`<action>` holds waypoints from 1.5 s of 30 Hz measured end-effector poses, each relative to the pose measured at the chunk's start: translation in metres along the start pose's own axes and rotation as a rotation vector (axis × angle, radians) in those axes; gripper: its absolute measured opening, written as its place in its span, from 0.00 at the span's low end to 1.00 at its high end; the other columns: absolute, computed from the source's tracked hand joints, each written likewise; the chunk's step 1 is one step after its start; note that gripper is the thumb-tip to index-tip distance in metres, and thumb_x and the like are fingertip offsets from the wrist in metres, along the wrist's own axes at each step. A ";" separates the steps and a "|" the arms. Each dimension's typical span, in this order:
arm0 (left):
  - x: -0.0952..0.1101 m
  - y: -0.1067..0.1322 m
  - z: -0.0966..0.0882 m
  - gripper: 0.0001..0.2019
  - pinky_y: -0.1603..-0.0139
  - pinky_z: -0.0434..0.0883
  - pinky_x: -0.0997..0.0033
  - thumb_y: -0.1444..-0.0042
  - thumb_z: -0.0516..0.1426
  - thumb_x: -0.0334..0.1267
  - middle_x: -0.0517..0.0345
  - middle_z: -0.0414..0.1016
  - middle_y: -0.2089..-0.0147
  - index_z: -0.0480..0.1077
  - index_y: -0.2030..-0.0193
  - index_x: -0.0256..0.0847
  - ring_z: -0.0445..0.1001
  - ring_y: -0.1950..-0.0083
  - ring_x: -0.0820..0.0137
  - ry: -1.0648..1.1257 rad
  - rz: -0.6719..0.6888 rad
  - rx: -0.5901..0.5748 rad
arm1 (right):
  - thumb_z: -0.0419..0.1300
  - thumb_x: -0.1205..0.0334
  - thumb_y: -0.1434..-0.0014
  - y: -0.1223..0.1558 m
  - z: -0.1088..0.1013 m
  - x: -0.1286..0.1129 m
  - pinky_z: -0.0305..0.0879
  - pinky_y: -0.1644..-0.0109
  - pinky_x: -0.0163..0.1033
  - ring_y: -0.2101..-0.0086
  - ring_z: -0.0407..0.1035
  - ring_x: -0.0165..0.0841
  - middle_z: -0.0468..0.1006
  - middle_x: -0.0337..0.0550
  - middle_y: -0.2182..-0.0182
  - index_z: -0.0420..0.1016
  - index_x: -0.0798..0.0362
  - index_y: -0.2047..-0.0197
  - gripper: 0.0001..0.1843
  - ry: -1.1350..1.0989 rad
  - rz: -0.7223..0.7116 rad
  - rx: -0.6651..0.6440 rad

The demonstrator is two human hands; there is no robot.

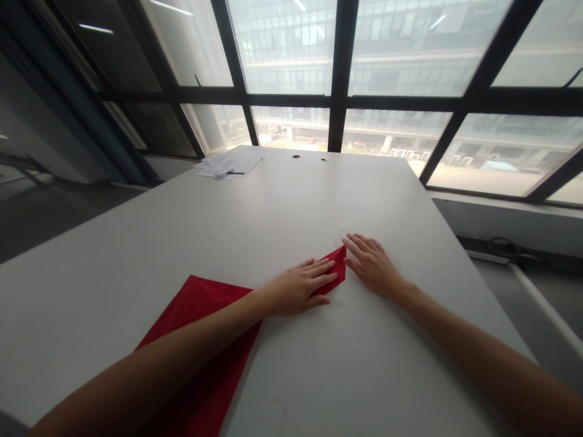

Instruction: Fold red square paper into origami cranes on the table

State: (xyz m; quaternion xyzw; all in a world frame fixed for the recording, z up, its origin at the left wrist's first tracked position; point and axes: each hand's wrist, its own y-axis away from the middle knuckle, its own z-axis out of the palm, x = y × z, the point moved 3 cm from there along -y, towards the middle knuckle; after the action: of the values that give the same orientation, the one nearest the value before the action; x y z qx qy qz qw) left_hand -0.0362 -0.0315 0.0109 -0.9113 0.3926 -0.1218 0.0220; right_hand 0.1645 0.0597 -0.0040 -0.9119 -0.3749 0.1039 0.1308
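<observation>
My left hand [303, 288] lies flat with its fingers spread over a small folded red paper [340, 267], which has a pointed top corner and a visible crease. At the right edge of that piece is my right hand [376, 267], its thumb and forefinger apart and the fingertips at the corner. Beneath my left forearm spreads a larger red sheet of paper [195, 297], partly covered by the arm. My left hand and wrist hide whether the two red pieces are joined.
All of this rests on a long white table [282, 212]. Toward its far left end lie loose white papers [237, 159] with a dark pen-like object [235, 173]. Large dark-framed windows [334, 103] stand behind the table. A dark cable [505, 247] is on the right, beyond the table edge.
</observation>
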 end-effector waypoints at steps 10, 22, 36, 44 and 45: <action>0.000 0.000 0.001 0.30 0.27 0.49 0.54 0.32 0.49 0.52 0.48 0.51 0.26 0.52 0.27 0.45 0.47 0.25 0.61 0.005 0.005 0.002 | 0.41 0.47 0.29 0.001 0.008 0.005 0.45 0.33 0.62 0.31 0.45 0.47 0.53 0.52 0.30 0.60 0.47 0.32 0.28 0.054 0.062 -0.090; -0.001 0.002 0.004 0.36 0.26 0.44 0.54 0.33 0.45 0.57 0.45 0.39 0.24 0.40 0.25 0.43 0.37 0.23 0.60 -0.030 -0.010 -0.042 | 0.42 0.49 0.29 0.002 0.001 -0.005 0.41 0.29 0.57 0.30 0.43 0.38 0.52 0.44 0.30 0.49 0.47 0.27 0.30 -0.171 -0.203 -0.196; -0.008 -0.001 0.002 0.26 0.28 0.57 0.56 0.32 0.51 0.44 0.51 0.59 0.29 0.55 0.29 0.45 0.56 0.28 0.62 -0.071 -0.129 0.198 | 0.39 0.46 0.29 0.003 0.008 -0.002 0.43 0.31 0.62 0.31 0.45 0.45 0.52 0.48 0.29 0.52 0.51 0.28 0.31 -0.088 -0.031 -0.170; -0.011 -0.001 0.005 0.24 0.29 0.57 0.54 0.32 0.51 0.46 0.51 0.61 0.30 0.60 0.31 0.45 0.60 0.29 0.60 -0.072 -0.112 0.134 | 0.43 0.48 0.29 0.005 0.004 -0.005 0.49 0.35 0.60 0.33 0.50 0.47 0.57 0.50 0.31 0.56 0.48 0.30 0.29 -0.077 -0.040 -0.117; -0.011 -0.001 0.005 0.23 0.29 0.57 0.54 0.32 0.52 0.46 0.51 0.62 0.30 0.61 0.32 0.45 0.61 0.30 0.60 -0.073 -0.113 0.143 | 0.44 0.50 0.29 0.005 0.004 -0.005 0.49 0.35 0.59 0.34 0.51 0.46 0.58 0.51 0.32 0.57 0.48 0.30 0.28 -0.080 -0.034 -0.088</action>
State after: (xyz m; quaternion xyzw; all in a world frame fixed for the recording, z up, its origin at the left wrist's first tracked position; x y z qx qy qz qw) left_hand -0.0410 -0.0232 0.0040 -0.9319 0.3300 -0.1172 0.0943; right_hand 0.1630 0.0534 -0.0085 -0.9055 -0.3994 0.1212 0.0772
